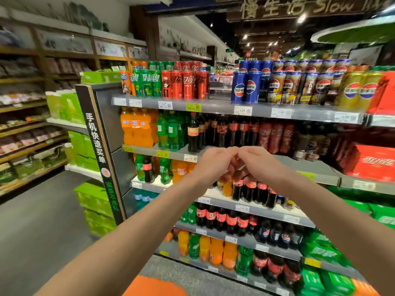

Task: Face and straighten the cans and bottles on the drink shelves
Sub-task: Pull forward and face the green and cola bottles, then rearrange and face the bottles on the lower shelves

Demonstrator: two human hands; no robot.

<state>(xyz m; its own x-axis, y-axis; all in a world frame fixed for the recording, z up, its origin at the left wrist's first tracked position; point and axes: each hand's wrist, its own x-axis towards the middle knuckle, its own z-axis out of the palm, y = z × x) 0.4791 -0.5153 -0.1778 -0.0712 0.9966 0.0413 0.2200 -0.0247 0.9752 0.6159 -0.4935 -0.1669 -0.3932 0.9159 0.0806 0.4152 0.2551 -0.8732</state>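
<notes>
The small cola bottles (250,190) sit on the third shelf (215,200) down, and we've got our left hand (213,165) and right hand (256,162) reaching in over their caps, fingers curled, though we honestly can't tell if they're gripping anything. Best bet's probably turning each label forward and pulling them to the edge.

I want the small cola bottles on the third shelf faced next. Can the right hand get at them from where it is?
Probably yes. The right hand hangs just above the small cola bottles at the open shelf front; only the left hand, close against it, crowds the approach.
</notes>
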